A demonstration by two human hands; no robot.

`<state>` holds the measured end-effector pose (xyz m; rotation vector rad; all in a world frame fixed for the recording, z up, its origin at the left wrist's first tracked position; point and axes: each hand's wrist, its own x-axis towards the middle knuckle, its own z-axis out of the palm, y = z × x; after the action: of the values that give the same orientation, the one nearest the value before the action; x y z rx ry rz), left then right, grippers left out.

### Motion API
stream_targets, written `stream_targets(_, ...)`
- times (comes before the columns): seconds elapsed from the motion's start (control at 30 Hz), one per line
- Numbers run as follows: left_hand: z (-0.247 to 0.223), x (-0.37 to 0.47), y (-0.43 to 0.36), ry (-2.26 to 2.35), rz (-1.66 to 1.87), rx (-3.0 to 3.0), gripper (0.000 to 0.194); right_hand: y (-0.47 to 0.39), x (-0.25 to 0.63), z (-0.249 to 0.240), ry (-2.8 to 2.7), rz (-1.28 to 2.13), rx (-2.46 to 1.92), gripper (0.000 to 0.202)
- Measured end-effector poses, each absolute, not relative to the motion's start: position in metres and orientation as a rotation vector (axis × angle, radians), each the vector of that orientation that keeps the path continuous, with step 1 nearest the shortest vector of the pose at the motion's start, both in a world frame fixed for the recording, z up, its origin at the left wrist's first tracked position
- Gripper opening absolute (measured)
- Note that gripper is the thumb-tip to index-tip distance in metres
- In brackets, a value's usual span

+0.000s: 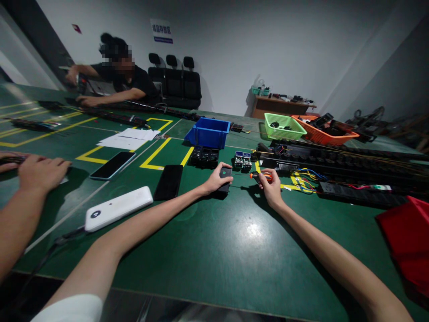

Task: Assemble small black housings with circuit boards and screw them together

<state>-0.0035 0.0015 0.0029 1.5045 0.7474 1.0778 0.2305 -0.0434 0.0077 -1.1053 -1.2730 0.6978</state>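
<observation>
My left hand (214, 181) is closed around a small black box (225, 184) with a green dot on its face, held at the table top. To its right, my right hand (272, 187) grips an orange-and-black screwdriver (256, 176); a thin shaft seems to point left towards the box. Just beyond my hands sit small modules with blue and white faces (242, 160). Several black boxes (204, 156) stand in a group behind my left hand, in front of a blue bin (212, 133).
A black phone (168, 182), a white power bank (119, 209) and another phone (113, 165) lie left. Long black assemblies with wires (335, 165) line the right, near a red bin (409, 241). Green (284, 127) and orange baskets (325, 132) stand behind. Co-workers' hands (42, 172) are at left.
</observation>
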Motion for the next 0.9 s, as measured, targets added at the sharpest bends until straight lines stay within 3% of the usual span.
stream_targets(0.57, 0.0011, -0.0032, 0.0025, 0.746, 1.086, 1.500, 0.048, -0.0444, 0.2326, 0.0076, -1.295, 0.732, -1.051, 0.023)
stream_targets(0.9, 0.0011, -0.0029, 0.0025, 0.732, 1.086, 1.505, 0.048, -0.0418, 0.2322, 0.0067, -1.264, 0.661, -1.164, 0.034)
